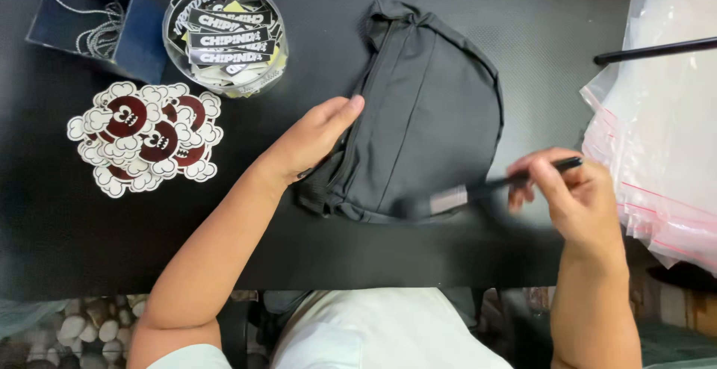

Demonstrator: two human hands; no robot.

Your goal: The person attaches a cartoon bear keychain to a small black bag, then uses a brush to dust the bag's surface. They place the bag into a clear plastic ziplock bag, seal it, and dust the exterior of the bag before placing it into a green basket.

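Right hand (579,193) grip pinches a black brush (489,187) over the grey bag (426,122); left hand (317,136) presses flat.

There was one dark bag (429,115) under the left hand (314,139). One brush (493,187) was in the right hand (571,193). One round tub (225,34) and one blue box (101,22) sat past the left hand.

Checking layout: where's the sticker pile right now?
The sticker pile lies left on the black table, below the round tub, left of the left hand.
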